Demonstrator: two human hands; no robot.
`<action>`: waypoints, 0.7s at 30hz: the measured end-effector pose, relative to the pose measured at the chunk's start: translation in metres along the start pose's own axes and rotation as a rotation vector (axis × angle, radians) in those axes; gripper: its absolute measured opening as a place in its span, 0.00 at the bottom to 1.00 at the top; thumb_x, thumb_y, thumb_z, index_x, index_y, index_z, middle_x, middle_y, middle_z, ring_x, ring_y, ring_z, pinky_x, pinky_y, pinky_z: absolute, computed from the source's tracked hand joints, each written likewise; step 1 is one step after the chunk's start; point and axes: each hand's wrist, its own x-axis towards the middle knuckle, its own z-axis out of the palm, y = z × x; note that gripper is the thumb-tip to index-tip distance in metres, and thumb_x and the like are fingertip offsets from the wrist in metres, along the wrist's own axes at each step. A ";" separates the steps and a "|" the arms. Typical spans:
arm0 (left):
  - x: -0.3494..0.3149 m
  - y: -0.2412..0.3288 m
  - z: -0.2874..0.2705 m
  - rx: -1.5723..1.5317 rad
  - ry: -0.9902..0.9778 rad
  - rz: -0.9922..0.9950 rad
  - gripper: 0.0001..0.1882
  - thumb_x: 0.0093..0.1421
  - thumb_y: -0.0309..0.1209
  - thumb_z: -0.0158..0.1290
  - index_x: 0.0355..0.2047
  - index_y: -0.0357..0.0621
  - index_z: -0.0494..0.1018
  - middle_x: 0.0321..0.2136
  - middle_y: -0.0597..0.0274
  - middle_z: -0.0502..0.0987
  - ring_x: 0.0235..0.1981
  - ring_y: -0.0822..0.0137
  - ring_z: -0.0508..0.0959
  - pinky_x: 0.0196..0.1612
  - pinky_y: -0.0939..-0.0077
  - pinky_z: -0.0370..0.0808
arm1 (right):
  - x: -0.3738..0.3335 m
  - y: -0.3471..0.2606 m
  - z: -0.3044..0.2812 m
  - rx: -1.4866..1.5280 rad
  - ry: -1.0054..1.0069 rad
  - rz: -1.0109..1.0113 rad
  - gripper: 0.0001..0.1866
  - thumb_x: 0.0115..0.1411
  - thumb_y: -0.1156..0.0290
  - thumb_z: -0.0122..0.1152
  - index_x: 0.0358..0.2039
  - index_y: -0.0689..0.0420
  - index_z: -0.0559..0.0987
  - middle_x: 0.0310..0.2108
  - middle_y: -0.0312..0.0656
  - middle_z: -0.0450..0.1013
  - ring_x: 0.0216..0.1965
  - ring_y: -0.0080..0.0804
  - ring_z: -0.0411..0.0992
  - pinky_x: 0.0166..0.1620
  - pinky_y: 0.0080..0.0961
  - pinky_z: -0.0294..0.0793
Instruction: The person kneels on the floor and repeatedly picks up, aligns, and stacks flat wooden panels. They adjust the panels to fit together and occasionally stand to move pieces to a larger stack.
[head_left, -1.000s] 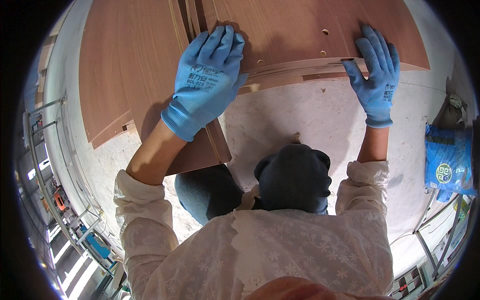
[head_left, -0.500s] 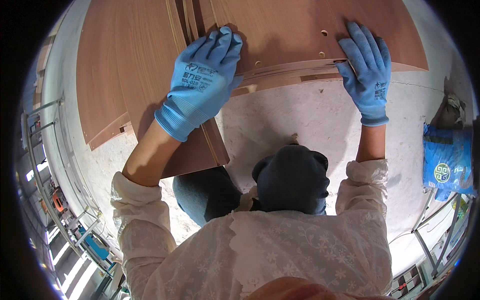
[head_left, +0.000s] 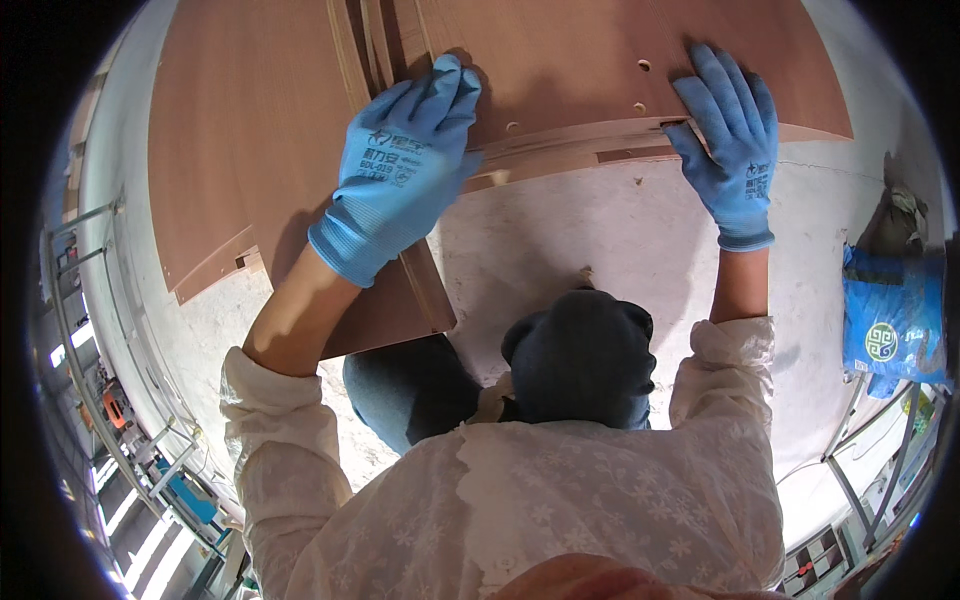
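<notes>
Both my hands wear blue work gloves. My left hand [head_left: 405, 150] is at the near left corner of a reddish-brown wood-grain panel [head_left: 570, 60]. Its fingers are bent together over the top, and the thumb lies by the near edge; the fingertips are partly hidden. My right hand [head_left: 730, 140] rests on the same panel farther right, fingers stretched and slightly spread, thumb at the near edge. Several small round holes show in the panel between the hands. More board edges are stacked beneath it. Another brown panel [head_left: 230, 130] lies to the left, and a narrower board [head_left: 390, 310] extends under my left wrist.
Pale floor [head_left: 560, 225] lies beneath the boards, with my knees [head_left: 580, 360] close to them. A blue printed bag [head_left: 890, 320] stands at the right. Metal frames [head_left: 75, 290] line the left side, with an orange tool [head_left: 115, 408] beyond.
The whole view has shifted very slightly to the left. Both hands keep their places on the panel, and nothing has been picked up or let go.
</notes>
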 end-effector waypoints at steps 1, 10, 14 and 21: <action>0.000 0.001 0.000 -0.002 0.012 -0.006 0.38 0.65 0.51 0.60 0.70 0.47 0.67 0.70 0.55 0.67 0.67 0.53 0.72 0.72 0.61 0.64 | 0.001 -0.001 0.000 0.006 0.005 -0.007 0.24 0.60 0.59 0.71 0.58 0.43 0.81 0.68 0.39 0.71 0.69 0.43 0.67 0.72 0.45 0.63; 0.000 -0.003 0.005 -0.083 0.086 0.016 0.40 0.61 0.45 0.65 0.70 0.43 0.66 0.70 0.52 0.67 0.65 0.53 0.74 0.71 0.60 0.66 | -0.003 0.003 -0.005 0.139 0.037 0.032 0.32 0.55 0.71 0.74 0.62 0.51 0.78 0.67 0.43 0.71 0.68 0.46 0.68 0.72 0.45 0.63; 0.000 -0.004 0.005 -0.136 0.120 0.024 0.40 0.61 0.43 0.65 0.70 0.43 0.65 0.70 0.52 0.67 0.65 0.51 0.74 0.70 0.59 0.67 | -0.004 0.005 -0.008 0.256 0.072 0.074 0.32 0.54 0.72 0.74 0.61 0.53 0.79 0.66 0.45 0.72 0.68 0.47 0.69 0.71 0.45 0.64; 0.000 -0.002 0.003 -0.132 0.080 0.010 0.38 0.63 0.42 0.64 0.70 0.44 0.66 0.70 0.54 0.67 0.66 0.51 0.72 0.72 0.60 0.65 | -0.002 0.000 -0.004 0.132 0.076 0.044 0.25 0.57 0.64 0.75 0.55 0.54 0.83 0.63 0.44 0.75 0.67 0.46 0.70 0.70 0.44 0.65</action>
